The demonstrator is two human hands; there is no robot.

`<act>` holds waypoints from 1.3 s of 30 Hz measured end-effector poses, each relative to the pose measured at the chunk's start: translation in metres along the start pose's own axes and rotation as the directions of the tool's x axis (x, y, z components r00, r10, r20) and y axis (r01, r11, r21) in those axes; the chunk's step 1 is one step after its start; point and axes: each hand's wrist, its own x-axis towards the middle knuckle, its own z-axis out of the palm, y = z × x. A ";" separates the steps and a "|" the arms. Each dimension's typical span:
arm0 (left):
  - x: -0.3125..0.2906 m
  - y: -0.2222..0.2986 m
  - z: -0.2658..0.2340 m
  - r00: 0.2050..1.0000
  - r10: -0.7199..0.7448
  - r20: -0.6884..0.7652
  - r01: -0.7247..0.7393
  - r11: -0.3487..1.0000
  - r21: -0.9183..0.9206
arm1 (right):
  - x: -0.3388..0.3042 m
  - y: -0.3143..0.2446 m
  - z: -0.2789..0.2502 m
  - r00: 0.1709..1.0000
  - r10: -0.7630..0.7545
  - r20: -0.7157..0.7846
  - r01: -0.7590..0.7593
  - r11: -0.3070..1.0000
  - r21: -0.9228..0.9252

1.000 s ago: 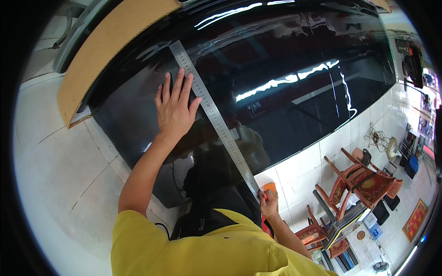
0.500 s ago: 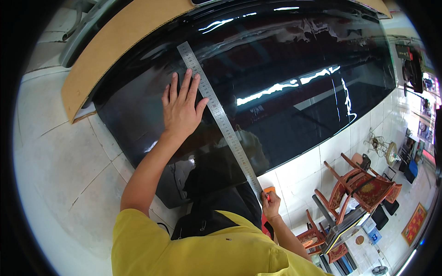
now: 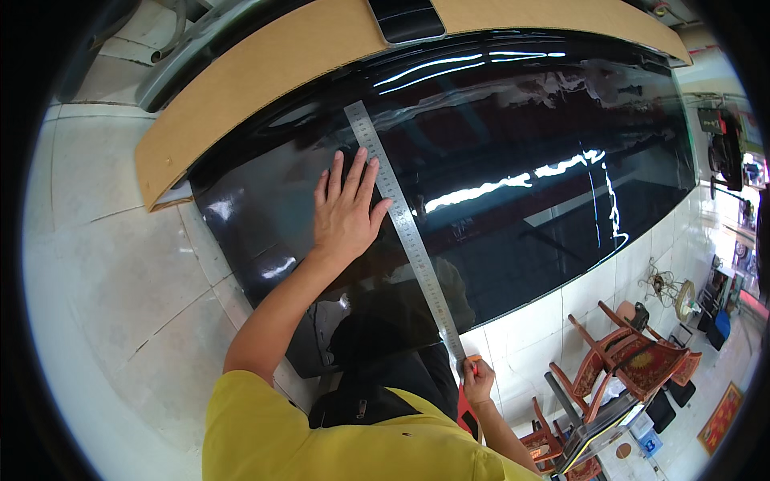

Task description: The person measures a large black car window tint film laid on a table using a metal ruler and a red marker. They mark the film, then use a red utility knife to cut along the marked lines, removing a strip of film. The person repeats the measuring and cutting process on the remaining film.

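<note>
A long steel ruler lies slantwise across a dark, glossy sheet of film. My left hand rests flat on the sheet with its fingers stretched out. Its fingertips and thumb reach the ruler's left edge. At the ruler's near end, my right hand is closed around a small orange-and-red tool. Most of that tool is hidden by the fingers, so its exact kind does not show.
Tan cardboard borders the far side of the sheet, with a dark phone on it. Pale floor tiles lie to the left. Carved wooden chairs stand at the right, near a standing fan.
The view has shifted, bringing more of the phone into the picture. Both hands keep nearly the same places along the ruler, the right still closed on the orange-and-red tool.
</note>
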 end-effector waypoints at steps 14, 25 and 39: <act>0.001 -0.001 -0.001 1.000 0.001 -0.007 -0.001 1.000 0.010 | -0.003 0.008 0.001 0.998 0.049 0.050 -0.047 0.998 -0.034; 0.002 0.001 -0.004 1.000 -0.011 0.017 0.012 1.000 -0.023 | 0.002 0.000 -0.006 0.999 -0.015 -0.042 0.013 0.999 -0.042; 0.004 0.004 -0.008 1.000 -0.016 -0.008 0.016 0.999 -0.051 | 0.232 -0.255 -0.021 0.989 -0.148 0.001 0.147 0.986 0.077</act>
